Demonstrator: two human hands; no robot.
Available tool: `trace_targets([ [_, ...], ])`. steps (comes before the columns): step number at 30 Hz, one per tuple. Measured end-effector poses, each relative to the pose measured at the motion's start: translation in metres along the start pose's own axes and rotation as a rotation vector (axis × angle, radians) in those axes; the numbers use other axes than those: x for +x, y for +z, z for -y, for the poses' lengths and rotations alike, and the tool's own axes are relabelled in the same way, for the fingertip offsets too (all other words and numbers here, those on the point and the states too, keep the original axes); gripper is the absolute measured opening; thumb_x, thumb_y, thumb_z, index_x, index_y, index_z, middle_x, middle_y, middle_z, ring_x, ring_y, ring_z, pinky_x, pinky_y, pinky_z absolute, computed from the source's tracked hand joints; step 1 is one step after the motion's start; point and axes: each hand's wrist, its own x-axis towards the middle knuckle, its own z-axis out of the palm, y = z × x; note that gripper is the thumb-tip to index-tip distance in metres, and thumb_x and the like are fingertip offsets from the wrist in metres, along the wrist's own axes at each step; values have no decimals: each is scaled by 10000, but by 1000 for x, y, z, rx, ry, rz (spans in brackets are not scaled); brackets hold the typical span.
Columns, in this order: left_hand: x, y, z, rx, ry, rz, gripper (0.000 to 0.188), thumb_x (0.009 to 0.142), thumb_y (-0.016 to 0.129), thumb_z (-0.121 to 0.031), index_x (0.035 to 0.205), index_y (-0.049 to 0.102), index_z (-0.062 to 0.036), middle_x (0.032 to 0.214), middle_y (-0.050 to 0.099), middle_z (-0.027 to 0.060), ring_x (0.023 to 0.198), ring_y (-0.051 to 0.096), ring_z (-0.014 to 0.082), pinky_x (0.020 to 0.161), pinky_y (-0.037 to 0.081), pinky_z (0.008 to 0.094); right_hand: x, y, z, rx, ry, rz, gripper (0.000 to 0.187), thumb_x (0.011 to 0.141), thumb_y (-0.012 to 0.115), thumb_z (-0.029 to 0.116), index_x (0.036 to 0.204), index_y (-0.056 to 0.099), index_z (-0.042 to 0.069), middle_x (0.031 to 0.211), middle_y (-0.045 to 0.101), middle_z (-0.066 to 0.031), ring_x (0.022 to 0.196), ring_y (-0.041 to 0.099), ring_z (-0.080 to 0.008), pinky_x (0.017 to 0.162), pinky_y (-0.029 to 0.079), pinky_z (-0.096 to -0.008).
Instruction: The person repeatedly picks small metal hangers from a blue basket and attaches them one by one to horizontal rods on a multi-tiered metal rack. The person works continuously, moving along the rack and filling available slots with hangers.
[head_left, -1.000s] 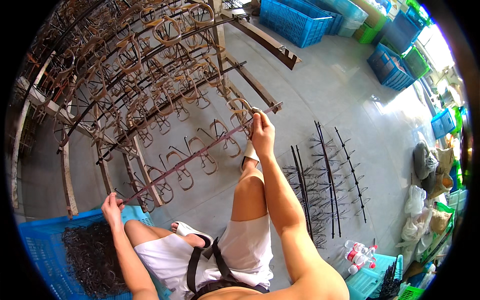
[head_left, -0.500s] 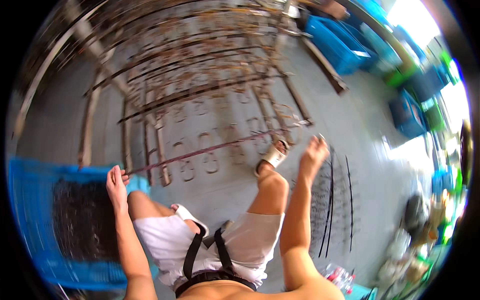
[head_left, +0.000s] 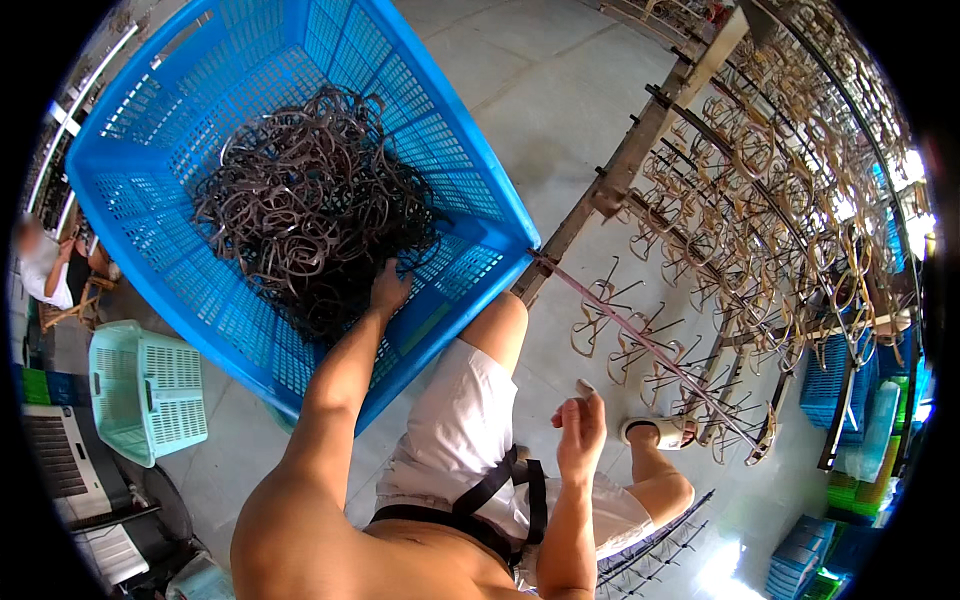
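My left hand [head_left: 390,291] reaches down into a large blue plastic basket [head_left: 440,130], at the near side of a tangled heap of thin, dark, curved loop-shaped pieces [head_left: 300,200]. Its fingertips meet the dark pieces, and whether they grip any is hidden. My right hand [head_left: 579,430] is raised in front of my right thigh, fingers curled, with a pale covering on one fingertip. Nothing shows in it. To its right hangs a long reddish bar [head_left: 645,340] carrying several looped, glasses-like frames with thin stems.
A rack [head_left: 640,130] crowded with hanging brownish loops stands at the right. At the left are a pale green basket [head_left: 150,390] and a seated person [head_left: 50,270]. Blue crates [head_left: 800,555] sit at lower right, and dark spiked rods [head_left: 655,545] lie on the floor beside my leg.
My view has swung left, bringing the blue basket to the upper middle. My left hand has moved into the basket; my right hand has drawn back nearer my body.
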Motion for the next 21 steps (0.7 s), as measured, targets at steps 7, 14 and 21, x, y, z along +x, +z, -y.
trace_targets([
  [7,38,-17,-16,455,-52,340,298,820,492,-137,1072,604,-25,1148,564,197,1045,557,372,881,457,445,20,44,26,-178,104,213,150,916,500,88,1017,505,-23,729,522,-19,652,508,-93,599,429,-222],
  [14,-13,-69,-69,-170,454,280,201,925,462,-196,876,530,-14,829,620,148,770,616,265,672,486,388,76,105,58,-675,-526,325,402,809,630,90,1176,496,-1,1084,513,-186,954,515,-282,820,438,-349],
  [21,-97,-157,-151,-665,633,810,145,914,551,-166,930,602,-31,785,597,32,706,563,98,638,474,264,91,83,77,-241,-171,753,186,879,604,118,993,606,-29,607,559,-35,579,578,-123,535,460,-261],
])
